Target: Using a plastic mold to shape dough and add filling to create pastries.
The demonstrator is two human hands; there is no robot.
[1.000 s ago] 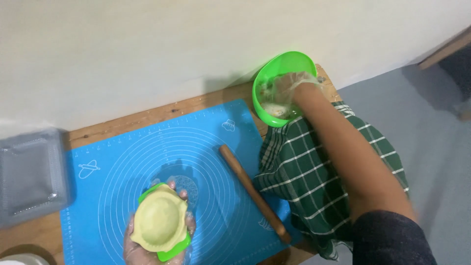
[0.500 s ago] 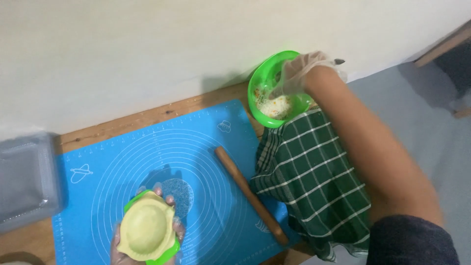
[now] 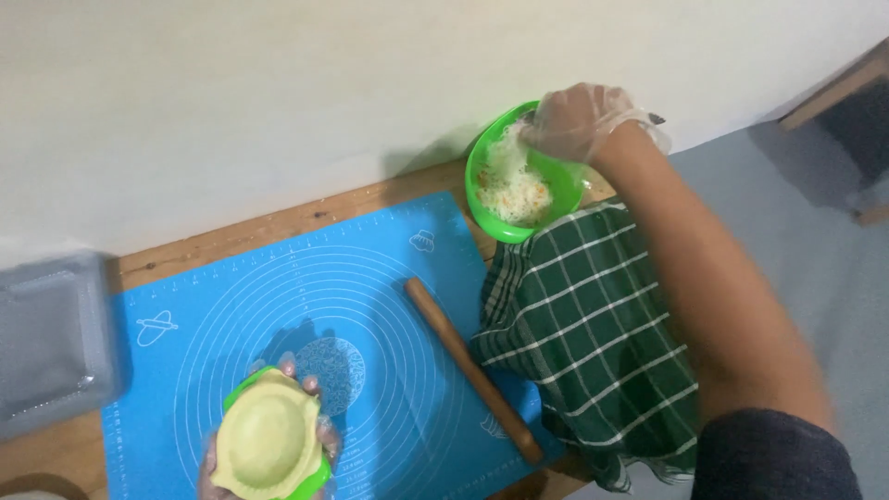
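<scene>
My left hand [image 3: 319, 443], gloved, holds a green dumpling press [image 3: 269, 444] with a pale round dough sheet lying in it, low over the blue silicone mat [image 3: 389, 268]. My right hand [image 3: 579, 120], in a clear glove, is at the far rim of a green bowl [image 3: 491, 218] of white shredded filling with orange bits [image 3: 514, 181], fingers pinched together on some filling. The bowl sits at the table's far right corner.
A wooden rolling pin [image 3: 472, 366] lies diagonally on the mat's right side. A green checked cloth [image 3: 593, 333] covers the table's right end. A grey plastic tray [image 3: 46, 343] sits at the left. A pale wall runs behind the wooden table [image 3: 278, 227].
My right hand has risen from inside the bowl to its far rim, pinching filling. My left hand with the press has shifted slightly lower and left in view.
</scene>
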